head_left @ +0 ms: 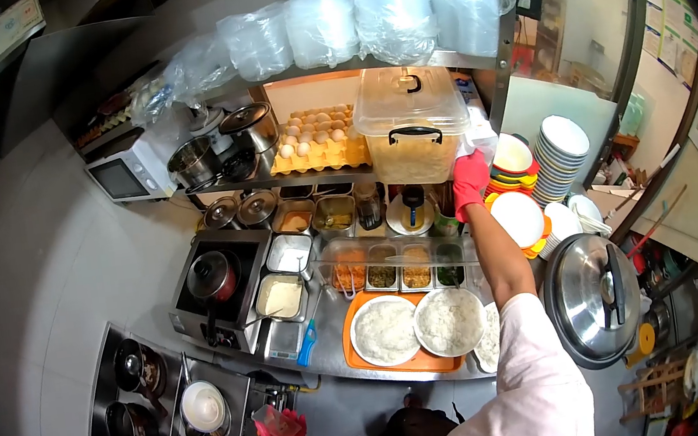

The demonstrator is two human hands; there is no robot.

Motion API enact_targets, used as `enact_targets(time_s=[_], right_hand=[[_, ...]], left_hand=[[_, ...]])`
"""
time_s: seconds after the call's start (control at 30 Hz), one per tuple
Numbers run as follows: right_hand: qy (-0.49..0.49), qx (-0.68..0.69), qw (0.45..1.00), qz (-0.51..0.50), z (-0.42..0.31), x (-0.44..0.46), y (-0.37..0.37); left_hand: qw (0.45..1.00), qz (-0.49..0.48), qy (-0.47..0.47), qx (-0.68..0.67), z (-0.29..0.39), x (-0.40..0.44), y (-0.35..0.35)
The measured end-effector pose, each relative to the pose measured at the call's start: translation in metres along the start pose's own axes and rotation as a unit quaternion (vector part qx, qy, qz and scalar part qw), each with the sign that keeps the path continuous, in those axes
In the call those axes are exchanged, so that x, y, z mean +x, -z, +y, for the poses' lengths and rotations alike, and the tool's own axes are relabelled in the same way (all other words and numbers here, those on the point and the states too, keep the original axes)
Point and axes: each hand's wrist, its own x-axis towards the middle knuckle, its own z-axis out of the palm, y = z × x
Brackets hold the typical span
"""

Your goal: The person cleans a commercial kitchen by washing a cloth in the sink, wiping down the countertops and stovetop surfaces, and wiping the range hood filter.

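Observation:
My right hand (471, 177), in a pink glove, reaches up to the shelf edge, just right of a clear lidded bin (412, 143), against a white item (478, 137); its fingers are partly hidden there. My left hand (283, 434), in a pink glove, is low at the bottom of the view, closed round a small clear container (279, 425). Two white plates of rice, one (384, 331) on an orange tray (357, 360) and another (450, 321) overlapping it, lie on the counter below my right arm. More rice shows partly behind my sleeve.
Stacked bowls (563, 146) and a large lidded pot (593, 299) stand at the right. Egg trays (321, 158) and bagged containers (322, 27) fill the shelves. A stove (220, 279) with a pan is left of the food tubs (415, 267).

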Motion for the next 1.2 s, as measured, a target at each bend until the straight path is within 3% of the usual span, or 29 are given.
enact_targets(time_s=[0.13, 0.27, 0.3, 0.43, 0.57, 0.67, 0.73, 0.8, 0.83, 0.9, 1.0, 1.03, 1.13, 1.17, 1.2], right_hand=[[0.042, 0.107, 0.993, 0.014, 0.012, -0.014, 0.029], [0.038, 0.252, 0.964, -0.081, 0.024, -0.027, 0.065], [-0.071, 0.367, 0.910, -0.178, 0.019, -0.030, 0.085], [-0.163, 0.443, 0.830, -0.297, 0.009, -0.026, 0.147], [-0.195, 0.402, 0.851, -0.277, 0.032, -0.011, 0.156], [-0.150, 0.383, 0.873, -0.261, 0.019, -0.017, 0.163], [-0.068, 0.330, 0.908, -0.249, 0.012, -0.026, 0.157], [0.063, 0.132, 0.979, -0.144, 0.018, -0.025, 0.125], [0.083, 0.025, 0.986, -0.146, -0.003, -0.028, 0.133], [0.106, -0.110, 0.973, -0.174, -0.052, -0.033, 0.155], [0.165, -0.204, 0.956, -0.134, -0.042, -0.019, 0.126], [0.172, -0.214, 0.955, -0.115, -0.028, -0.012, 0.117], [0.072, -0.050, 0.980, -0.178, 0.012, 0.001, 0.111], [-0.011, 0.064, 0.966, -0.250, 0.016, 0.000, 0.128], [-0.031, 0.109, 0.964, -0.239, 0.016, -0.007, 0.139]], left_hand=[[0.999, 0.032, 0.004, -0.016, -0.002, -0.010, -0.001], [0.999, 0.027, 0.013, -0.031, -0.003, -0.010, -0.013], [0.999, 0.031, 0.017, -0.030, -0.003, -0.009, -0.016], [0.999, 0.019, 0.033, -0.023, 0.000, -0.001, -0.025], [0.998, -0.001, 0.043, -0.043, 0.002, 0.008, -0.028], [0.996, -0.016, 0.062, -0.063, 0.003, 0.015, -0.021], [0.996, -0.037, 0.063, -0.052, 0.002, 0.015, -0.014], [0.997, -0.036, 0.060, -0.027, 0.001, 0.017, -0.015], [0.998, -0.023, 0.054, -0.009, 0.000, 0.018, -0.018], [0.999, -0.022, 0.048, 0.000, 0.000, 0.020, -0.018], [0.997, -0.044, 0.053, -0.017, 0.002, 0.019, -0.011], [0.998, -0.044, 0.051, -0.016, 0.003, 0.019, -0.011], [0.997, -0.039, 0.045, -0.039, 0.006, 0.020, -0.008], [0.997, -0.035, 0.046, -0.049, 0.006, 0.018, -0.005], [0.998, -0.026, 0.045, -0.043, 0.007, 0.016, -0.004]])
